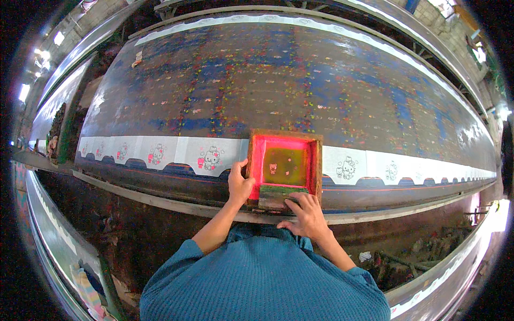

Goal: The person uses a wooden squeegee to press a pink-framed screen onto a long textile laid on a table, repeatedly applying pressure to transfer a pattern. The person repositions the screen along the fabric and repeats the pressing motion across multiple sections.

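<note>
A wooden-edged printing screen (319,160) lies over the row of white fabric pieces at the table's near edge. Pink ink lines its inner walls, and its mesh (284,167) looks yellow-green with small pink shapes. My left hand (240,181) grips the frame's left side, fingers outside and thumb over the rim. At the near end inside the frame rests a squeegee (274,197) with a worn, greenish-grey blade. My right hand (307,214) is closed on its right part; some fingertips are hidden. White pieces left of the screen (210,157) carry black cartoon outlines with pink parts.
Pieces to the right (348,167) show black outlines without pink. The long dark printing table (257,80) is speckled with paint, and another white strip (267,19) runs along its far edge. A rail (176,204) borders the near side. More tables (67,230) stand behind me.
</note>
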`<state>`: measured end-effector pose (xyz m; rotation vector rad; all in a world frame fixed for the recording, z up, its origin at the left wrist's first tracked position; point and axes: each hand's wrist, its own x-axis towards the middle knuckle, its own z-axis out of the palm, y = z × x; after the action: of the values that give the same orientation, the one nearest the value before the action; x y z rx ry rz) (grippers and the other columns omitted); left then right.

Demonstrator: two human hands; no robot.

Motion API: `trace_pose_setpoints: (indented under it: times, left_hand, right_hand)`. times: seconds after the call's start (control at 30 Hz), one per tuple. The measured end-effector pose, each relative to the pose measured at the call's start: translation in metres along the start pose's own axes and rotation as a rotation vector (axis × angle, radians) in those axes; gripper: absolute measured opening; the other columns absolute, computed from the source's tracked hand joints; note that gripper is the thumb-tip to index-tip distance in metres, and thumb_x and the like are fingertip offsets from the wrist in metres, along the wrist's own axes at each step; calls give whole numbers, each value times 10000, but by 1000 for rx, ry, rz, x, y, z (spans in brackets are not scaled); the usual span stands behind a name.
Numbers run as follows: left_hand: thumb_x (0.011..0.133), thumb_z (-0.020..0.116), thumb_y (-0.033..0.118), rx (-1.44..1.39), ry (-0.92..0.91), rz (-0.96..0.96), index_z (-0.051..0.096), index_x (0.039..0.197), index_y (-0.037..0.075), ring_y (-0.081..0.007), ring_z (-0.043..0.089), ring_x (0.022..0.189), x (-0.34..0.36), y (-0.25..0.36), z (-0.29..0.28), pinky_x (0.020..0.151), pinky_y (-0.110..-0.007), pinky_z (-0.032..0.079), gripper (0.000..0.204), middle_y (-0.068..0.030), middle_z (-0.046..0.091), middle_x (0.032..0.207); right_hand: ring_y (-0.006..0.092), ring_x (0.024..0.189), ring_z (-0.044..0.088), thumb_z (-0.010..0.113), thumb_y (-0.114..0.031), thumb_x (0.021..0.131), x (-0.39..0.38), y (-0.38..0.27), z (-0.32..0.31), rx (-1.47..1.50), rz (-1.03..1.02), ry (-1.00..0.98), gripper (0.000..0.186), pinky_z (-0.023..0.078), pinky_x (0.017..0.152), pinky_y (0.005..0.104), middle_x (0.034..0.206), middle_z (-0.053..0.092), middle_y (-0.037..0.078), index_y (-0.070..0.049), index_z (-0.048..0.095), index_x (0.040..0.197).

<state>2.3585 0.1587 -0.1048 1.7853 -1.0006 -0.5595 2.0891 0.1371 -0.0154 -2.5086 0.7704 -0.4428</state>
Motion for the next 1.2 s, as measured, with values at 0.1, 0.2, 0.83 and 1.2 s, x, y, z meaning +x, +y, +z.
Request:
trace_pose_setpoints:
  times: [0.1,0.2,0.83,1.2]
  left_hand:
    - [682,656,-2,18,-1,1,570,1243,-47,-332,618,1173,-1,2,0,1044,-396,452,569,-218,654,1214]
    - [686,665,6,12,-12,-17,562,1242,-39,-351,611,1181,-1,4,1,1039,-406,455,568,-222,645,1217]
    - [696,699,-24,18,-61,17,534,1243,-34,-394,571,1205,-2,-1,0,1017,-428,457,572,-217,593,1246]
    - [690,663,-45,13,-17,26,555,1225,-49,-374,612,1171,1,5,0,1010,-423,470,546,-236,632,1194]
  right_hand:
    - [327,1157,579,737,-195,725,19,0,-1,-163,-13,-14,463,468,964,474,1215,617,135,-42,662,1156]
    - [308,1039,649,692,-132,642,32,7,-2,-214,-12,17,428,524,886,458,1095,674,120,-68,676,1065]
    - [302,956,686,668,-101,715,71,30,10,-270,70,121,249,532,806,457,1002,704,107,-58,674,961]
    - [389,1134,622,720,-334,906,14,28,-7,-15,394,294,486,490,955,462,1186,665,211,36,645,1211]
